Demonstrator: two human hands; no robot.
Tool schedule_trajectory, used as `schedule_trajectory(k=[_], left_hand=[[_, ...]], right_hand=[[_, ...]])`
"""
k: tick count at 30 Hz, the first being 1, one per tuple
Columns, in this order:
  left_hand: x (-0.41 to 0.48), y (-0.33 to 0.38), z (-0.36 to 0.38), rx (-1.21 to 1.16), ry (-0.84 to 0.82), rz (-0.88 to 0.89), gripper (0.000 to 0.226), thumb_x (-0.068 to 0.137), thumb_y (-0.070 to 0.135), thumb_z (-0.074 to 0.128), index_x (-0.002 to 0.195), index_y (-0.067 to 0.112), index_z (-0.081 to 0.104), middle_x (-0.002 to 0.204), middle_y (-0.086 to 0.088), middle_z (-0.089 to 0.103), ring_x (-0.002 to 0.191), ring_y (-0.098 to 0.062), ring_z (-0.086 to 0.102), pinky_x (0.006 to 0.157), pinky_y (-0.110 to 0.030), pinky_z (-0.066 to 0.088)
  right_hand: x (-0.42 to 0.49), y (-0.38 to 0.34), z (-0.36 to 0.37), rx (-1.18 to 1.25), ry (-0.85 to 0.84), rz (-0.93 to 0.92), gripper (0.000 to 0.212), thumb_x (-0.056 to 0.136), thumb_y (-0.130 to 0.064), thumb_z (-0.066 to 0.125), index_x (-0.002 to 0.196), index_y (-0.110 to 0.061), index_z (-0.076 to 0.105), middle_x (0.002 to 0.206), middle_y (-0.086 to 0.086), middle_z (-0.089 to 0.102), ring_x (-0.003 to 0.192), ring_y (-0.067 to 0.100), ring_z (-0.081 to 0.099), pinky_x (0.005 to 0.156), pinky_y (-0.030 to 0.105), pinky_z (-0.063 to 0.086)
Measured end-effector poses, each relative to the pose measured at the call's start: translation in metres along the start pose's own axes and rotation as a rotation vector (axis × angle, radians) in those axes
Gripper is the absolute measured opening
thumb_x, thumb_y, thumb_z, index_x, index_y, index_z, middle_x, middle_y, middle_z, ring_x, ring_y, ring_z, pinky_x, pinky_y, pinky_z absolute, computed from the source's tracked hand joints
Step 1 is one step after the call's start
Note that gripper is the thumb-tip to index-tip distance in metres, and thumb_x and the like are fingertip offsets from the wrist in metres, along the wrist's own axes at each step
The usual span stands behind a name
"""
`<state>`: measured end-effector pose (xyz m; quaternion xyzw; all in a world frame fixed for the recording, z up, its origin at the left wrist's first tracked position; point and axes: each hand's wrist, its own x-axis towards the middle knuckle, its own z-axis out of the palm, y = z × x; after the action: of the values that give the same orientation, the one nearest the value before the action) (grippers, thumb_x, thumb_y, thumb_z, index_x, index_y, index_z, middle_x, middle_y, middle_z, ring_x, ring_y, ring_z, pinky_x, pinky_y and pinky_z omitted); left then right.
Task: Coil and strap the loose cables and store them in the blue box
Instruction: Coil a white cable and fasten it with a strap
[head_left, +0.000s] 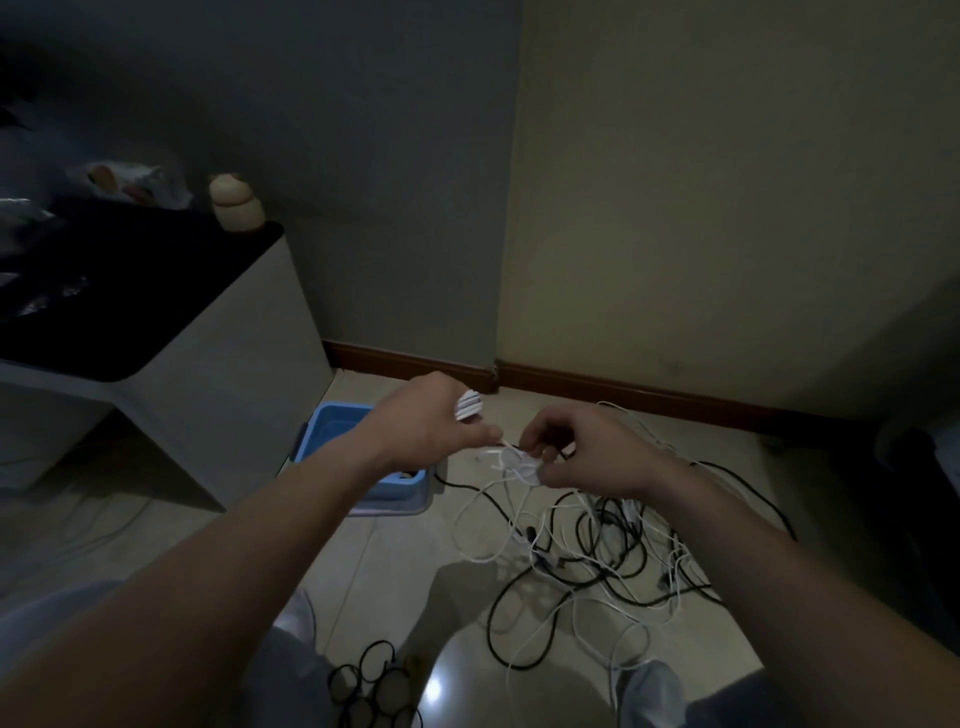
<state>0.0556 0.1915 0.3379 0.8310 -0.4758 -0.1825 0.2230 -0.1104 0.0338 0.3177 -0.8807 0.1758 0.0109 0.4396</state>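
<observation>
Bare forearms (249, 530), pale grey trousers (649, 691)

left hand (434, 418) grips white coil (469, 405) | right hand (589, 454) pinches white cable (514, 464) | blue box (337, 423) on floor (395, 566)

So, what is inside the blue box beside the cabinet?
The far part of the blue box shows only bare blue bottom. Near its front corner a small dark thing shows, too dim to name. The left forearm covers the middle, so anything there is hidden.
</observation>
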Motion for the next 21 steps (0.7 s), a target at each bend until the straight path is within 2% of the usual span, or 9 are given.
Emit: schedule_trajectory(k=[3,5,7,9,11,14,17,21], left_hand=[[0.000,0.001,-0.001,-0.072,0.060,0.020,0.042,0.088,0.047,0.070,0.062,0.018,0.054,0.052,0.006,0.051,0.042,-0.005,0.044,0.050,-0.027,0.037],[0.000,0.000,-0.003,-0.180,0.109,0.012,0.043,0.089,0.042,0.069,0.060,0.016,0.053,0.052,0.007,0.048,0.045,-0.006,0.041,0.049,-0.026,0.036],[0.000,0.000,-0.005,-0.296,0.174,-0.012,0.043,0.089,0.040,0.071,0.066,0.006,0.055,0.054,0.005,0.048,0.048,-0.007,0.040,0.051,-0.027,0.035],[-0.001,0.000,-0.006,-0.404,0.205,-0.038,0.046,0.088,0.038,0.072,0.071,-0.001,0.054,0.057,0.000,0.047,0.051,-0.011,0.041,0.053,-0.032,0.036],[-0.001,-0.001,-0.006,-0.464,0.226,-0.067,0.046,0.088,0.037,0.073,0.069,0.000,0.053,0.057,-0.001,0.047,0.051,-0.012,0.041,0.052,-0.032,0.037],[0.002,-0.002,-0.004,-0.482,0.298,-0.122,0.040,0.088,0.035,0.073,0.065,0.010,0.054,0.053,0.001,0.047,0.046,-0.008,0.042,0.044,-0.025,0.039],[0.004,-0.008,-0.006,-0.456,0.353,-0.183,0.040,0.090,0.034,0.072,0.061,0.015,0.052,0.044,0.010,0.045,0.039,-0.002,0.039,0.040,-0.020,0.036],[0.006,-0.016,-0.010,-0.413,0.376,-0.238,0.039,0.091,0.034,0.070,0.062,0.012,0.055,0.041,0.010,0.042,0.036,-0.003,0.038,0.043,-0.025,0.037]], right_hand=[[0.000,0.000,0.006,-0.107,-0.011,-0.028,0.013,0.082,-0.027,0.080,0.092,-0.025,0.072,0.086,-0.009,0.070,0.073,0.002,0.062,0.065,0.021,0.048],[0.000,0.000,0.007,-0.153,0.002,-0.033,0.007,0.087,-0.025,0.075,0.093,-0.024,0.073,0.084,-0.008,0.071,0.073,0.000,0.062,0.065,0.024,0.049],[0.001,-0.001,0.006,-0.161,0.020,-0.001,0.010,0.083,-0.019,0.074,0.091,-0.025,0.072,0.082,-0.005,0.071,0.075,0.009,0.065,0.069,0.034,0.052],[0.002,0.000,0.005,-0.221,0.027,0.028,0.014,0.076,-0.016,0.075,0.085,-0.026,0.070,0.080,-0.004,0.070,0.075,0.013,0.065,0.069,0.035,0.053],[0.002,0.001,0.005,-0.290,0.017,0.054,0.016,0.073,-0.018,0.075,0.082,-0.028,0.067,0.079,-0.006,0.068,0.073,0.010,0.063,0.067,0.033,0.053],[0.003,0.005,0.005,-0.241,-0.015,0.049,0.016,0.072,-0.016,0.077,0.077,-0.026,0.066,0.078,-0.003,0.067,0.068,0.010,0.060,0.063,0.032,0.050],[0.004,0.007,0.003,-0.103,-0.011,-0.013,0.022,0.072,-0.013,0.079,0.070,-0.025,0.061,0.064,-0.009,0.056,0.058,0.006,0.049,0.057,0.028,0.040],[0.005,0.009,0.000,0.055,0.077,-0.064,0.041,0.073,-0.016,0.083,0.062,-0.026,0.045,0.056,-0.014,0.040,0.055,0.007,0.037,0.054,0.028,0.032]])
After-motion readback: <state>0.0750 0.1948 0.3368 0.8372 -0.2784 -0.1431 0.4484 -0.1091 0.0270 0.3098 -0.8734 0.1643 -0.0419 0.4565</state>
